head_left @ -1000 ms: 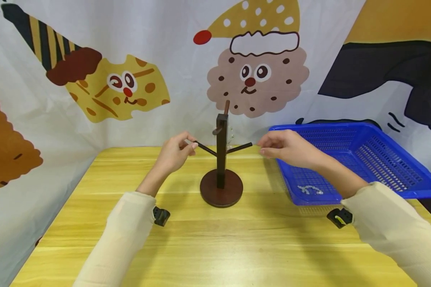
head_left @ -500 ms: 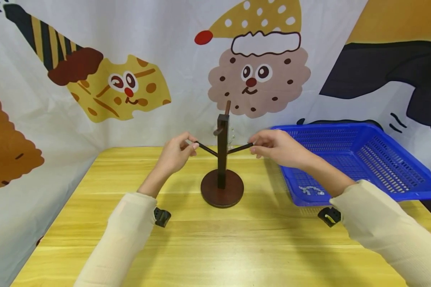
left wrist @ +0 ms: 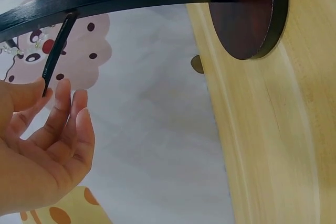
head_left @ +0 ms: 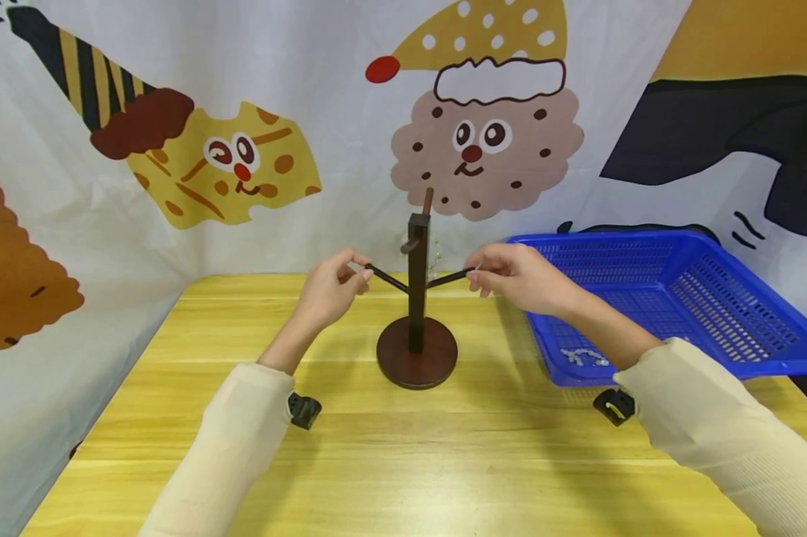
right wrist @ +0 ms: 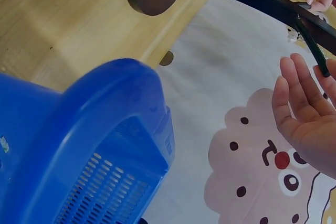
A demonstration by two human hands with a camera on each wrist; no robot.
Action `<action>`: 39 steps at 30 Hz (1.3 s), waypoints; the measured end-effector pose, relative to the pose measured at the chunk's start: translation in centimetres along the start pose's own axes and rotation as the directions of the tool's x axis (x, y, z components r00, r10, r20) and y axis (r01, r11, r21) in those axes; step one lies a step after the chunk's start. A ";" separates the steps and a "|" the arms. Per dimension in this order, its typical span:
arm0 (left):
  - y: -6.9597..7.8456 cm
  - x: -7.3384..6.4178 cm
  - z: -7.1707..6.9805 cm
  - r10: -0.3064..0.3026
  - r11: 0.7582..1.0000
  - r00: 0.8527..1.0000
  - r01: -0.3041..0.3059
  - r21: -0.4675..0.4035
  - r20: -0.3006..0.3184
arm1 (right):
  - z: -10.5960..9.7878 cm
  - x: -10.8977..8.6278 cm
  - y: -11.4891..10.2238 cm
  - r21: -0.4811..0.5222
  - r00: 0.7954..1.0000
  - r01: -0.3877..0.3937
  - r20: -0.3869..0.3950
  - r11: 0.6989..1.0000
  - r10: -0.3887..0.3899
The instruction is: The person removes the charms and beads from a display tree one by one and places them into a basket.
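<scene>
A dark wooden stand with a round base and several pegs stands upright on the table. My left hand pinches the tip of its left peg between thumb and index finger; in the left wrist view the other fingers of that hand are bent loosely. On the opposite side, my right hand pinches the end of the right peg, also with thumb and index finger. A strand of small clear beads hangs behind the post, partly hidden by it.
To the right, a blue plastic basket sits at the table's back edge, below my right forearm. A pale beaded strand lies in its near left corner. A cloth with cartoon prints hangs behind the wooden table.
My right hand has moved left onto the tip of the right peg and now pinches it. The left hand stays at its peg, and the stand has not moved.
</scene>
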State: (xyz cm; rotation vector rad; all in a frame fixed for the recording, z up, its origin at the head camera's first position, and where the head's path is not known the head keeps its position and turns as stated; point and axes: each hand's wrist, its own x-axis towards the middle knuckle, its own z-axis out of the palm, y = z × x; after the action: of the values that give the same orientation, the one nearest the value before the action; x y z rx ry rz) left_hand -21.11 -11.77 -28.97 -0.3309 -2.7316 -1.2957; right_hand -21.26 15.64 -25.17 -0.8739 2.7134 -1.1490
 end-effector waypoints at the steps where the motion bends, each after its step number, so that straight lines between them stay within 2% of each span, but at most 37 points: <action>1: 0.0 0.0 0.0 0.001 1.000 1.000 -0.001 -0.002 0.002 | 0.0 0.0 0.0 0.002 1.000 0.000 0.000 1.000 0.000; 7: 0.3 -0.2 -0.1 -0.001 1.000 1.000 0.001 -0.003 0.021 | 0.0 0.0 0.1 0.005 1.000 -0.002 0.001 1.000 0.002; 11: 0.9 -0.4 -0.4 0.016 1.000 1.000 -0.016 -0.015 0.005 | 0.0 -0.1 0.1 0.005 1.000 -0.004 0.004 1.000 0.003; 17: 3.0 -1.0 -1.1 0.065 0.997 0.997 -0.067 -0.043 -0.037 | 0.1 0.0 0.1 0.004 1.000 0.002 0.007 1.000 -0.002; 20: 4.3 -1.5 -1.4 0.114 0.990 0.992 -0.117 -0.073 -0.046 | 0.1 -0.1 0.2 0.007 1.000 0.025 0.005 1.000 -0.025; 24: 6.1 -2.3 -1.7 0.204 0.971 0.977 -0.210 -0.112 -0.062 | 0.2 0.0 0.4 0.005 0.999 0.044 -0.004 0.999 -0.044; 26: 7.0 -2.7 -1.7 0.246 0.959 0.966 -0.254 -0.126 -0.076 | 0.2 0.0 0.4 0.008 1.000 0.028 -0.004 1.000 -0.028; 30: 8.4 -3.4 -1.7 0.288 0.945 0.951 -0.301 -0.129 -0.109 | 0.2 0.0 0.3 0.010 1.000 -0.005 0.007 1.000 0.005; 33: 8.9 -3.7 -1.6 0.304 0.939 0.943 -0.321 -0.122 -0.140 | 0.2 0.1 0.2 0.007 1.000 -0.013 0.006 1.000 0.013; 39: 9.1 -3.7 -1.2 0.353 0.925 0.913 -0.373 -0.069 -0.202 | 0.2 -0.1 0.1 -0.001 1.000 -0.012 0.003 1.000 0.012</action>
State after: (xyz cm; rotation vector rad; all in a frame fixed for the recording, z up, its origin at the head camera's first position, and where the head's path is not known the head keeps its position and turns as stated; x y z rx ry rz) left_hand -15.40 -7.70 -22.04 -0.6578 -2.3090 -1.2932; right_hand -21.20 15.64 -25.36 -0.8579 2.7128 -1.1436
